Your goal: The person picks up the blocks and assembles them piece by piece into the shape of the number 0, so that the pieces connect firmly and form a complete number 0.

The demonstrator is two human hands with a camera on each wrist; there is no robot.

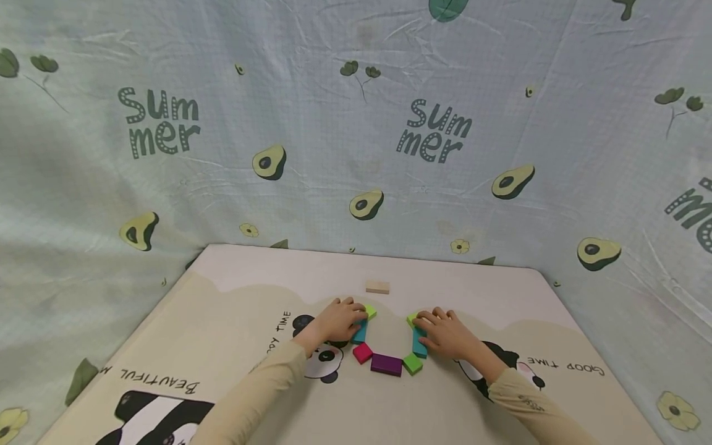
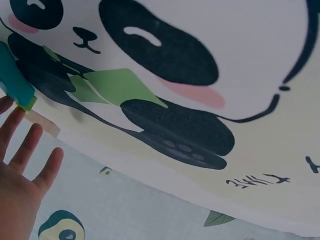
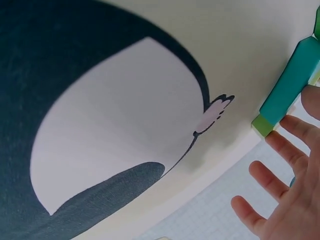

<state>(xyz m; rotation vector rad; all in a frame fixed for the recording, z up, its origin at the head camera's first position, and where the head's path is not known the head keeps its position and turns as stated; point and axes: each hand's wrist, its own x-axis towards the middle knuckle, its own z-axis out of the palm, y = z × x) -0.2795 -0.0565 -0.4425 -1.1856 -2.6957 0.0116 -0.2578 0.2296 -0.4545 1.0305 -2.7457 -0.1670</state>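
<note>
In the head view my left hand (image 1: 343, 319) rests at a teal block (image 1: 360, 332) and a lime block (image 1: 369, 312) on the left of a U of coloured blocks. Its fingers look fairly straight in the left wrist view, a fingertip at the lime block (image 2: 30, 104). Opposite, my right hand (image 1: 447, 332) touches another teal block (image 1: 419, 343) and the lime block (image 1: 411, 319) at its far end. Its fingers spread out in the right wrist view, with thumb and fingertips against the teal block (image 3: 292, 80). Part of each block is hidden under the fingers.
A red block (image 1: 363, 353), a purple block (image 1: 386, 364) and a green block (image 1: 413, 363) form the near side of the U. A plain wooden block (image 1: 377, 287) lies farther back. The panda-printed table (image 1: 233, 309) ends at a patterned cloth (image 1: 311, 123).
</note>
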